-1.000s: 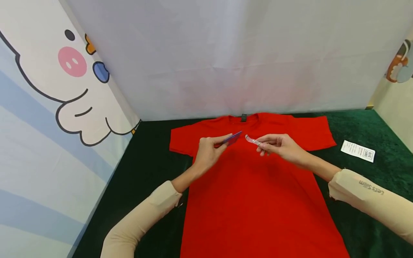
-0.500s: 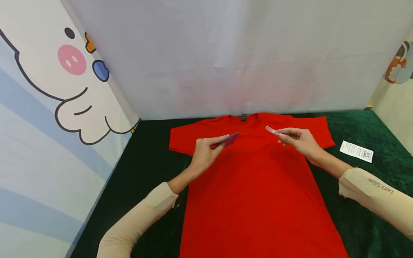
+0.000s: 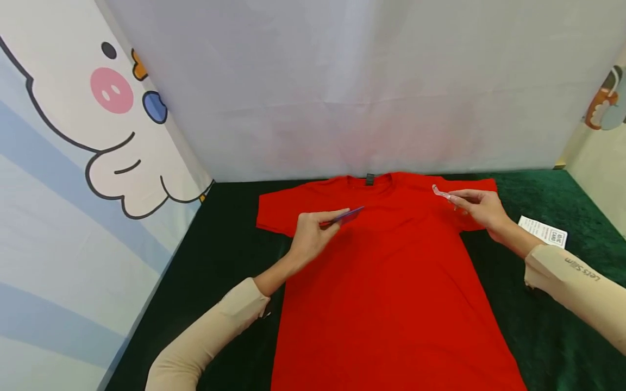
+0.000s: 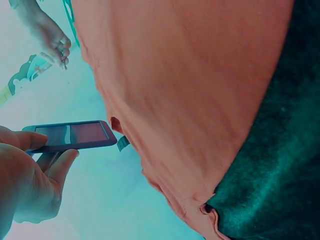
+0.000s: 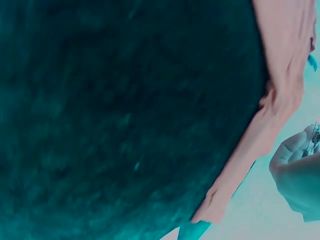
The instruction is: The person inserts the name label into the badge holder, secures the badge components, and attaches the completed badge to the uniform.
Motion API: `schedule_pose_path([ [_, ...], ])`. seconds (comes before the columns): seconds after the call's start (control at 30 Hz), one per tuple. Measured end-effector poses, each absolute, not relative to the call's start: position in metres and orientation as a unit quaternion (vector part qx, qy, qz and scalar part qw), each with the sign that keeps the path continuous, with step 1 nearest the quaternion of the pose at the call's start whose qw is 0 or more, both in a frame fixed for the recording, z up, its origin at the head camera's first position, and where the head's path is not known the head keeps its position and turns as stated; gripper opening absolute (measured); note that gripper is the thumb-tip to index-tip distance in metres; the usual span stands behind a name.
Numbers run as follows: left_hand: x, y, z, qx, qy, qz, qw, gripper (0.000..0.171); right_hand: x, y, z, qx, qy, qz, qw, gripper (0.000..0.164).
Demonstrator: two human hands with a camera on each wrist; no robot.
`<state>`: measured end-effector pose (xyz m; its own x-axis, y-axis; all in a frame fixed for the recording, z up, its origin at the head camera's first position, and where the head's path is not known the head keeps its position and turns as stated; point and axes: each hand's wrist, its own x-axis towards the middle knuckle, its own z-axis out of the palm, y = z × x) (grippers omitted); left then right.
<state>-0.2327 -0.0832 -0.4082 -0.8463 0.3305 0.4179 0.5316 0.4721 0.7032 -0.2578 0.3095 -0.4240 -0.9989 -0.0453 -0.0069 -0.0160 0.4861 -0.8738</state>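
Note:
My left hand point(image 3: 311, 234) pinches a flat blue-purple card holder point(image 3: 350, 215) over the chest of a red T-shirt point(image 3: 391, 304). In the left wrist view the card holder point(image 4: 82, 135) shows a dark frame round a see-through window, with fingers on one face and the thumb beneath. Over the shirt's right sleeve, my right hand point(image 3: 484, 208) holds a small badge clip with a clear pinkish strap point(image 3: 441, 193) between thumb and fingertips. At the right edge of the right wrist view the badge clip point(image 5: 315, 140) looks metallic, partly hidden by that hand point(image 5: 297, 175).
The shirt lies spread on a dark green cloth point(image 3: 533, 190). A white printed card point(image 3: 543, 230) lies right of the sleeve, partly behind my right forearm. A pale curtain point(image 3: 342, 81) closes the back, and a cartoon-printed panel point(image 3: 58, 98) stands at left.
My right hand has moved right with the badge clip, away from the card holder, and is over the sleeve now. The left hand has barely moved; the card holder tilts flatter.

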Motion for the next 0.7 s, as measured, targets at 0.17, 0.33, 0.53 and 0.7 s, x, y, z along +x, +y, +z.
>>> schedule_pose_path([
  [0.17,-0.233,-0.083,-0.410,-0.257,-0.852,-0.441,0.117,0.030,-0.266,0.321,-0.429,-0.008,0.883,-0.468,0.014,0.055],
  [0.33,-0.230,-0.084,-0.413,-0.271,-0.849,-0.439,0.116,0.030,-0.273,0.333,-0.437,-0.010,0.904,-0.424,0.062,0.053],
  [0.53,-0.227,-0.087,-0.412,-0.273,-0.846,-0.443,0.120,0.031,-0.283,0.339,-0.440,-0.043,0.924,-0.373,0.079,0.049],
  [0.7,-0.230,-0.084,-0.410,-0.284,-0.840,-0.448,0.116,0.032,-0.285,0.343,-0.436,-0.064,0.946,-0.316,0.031,0.040],
])
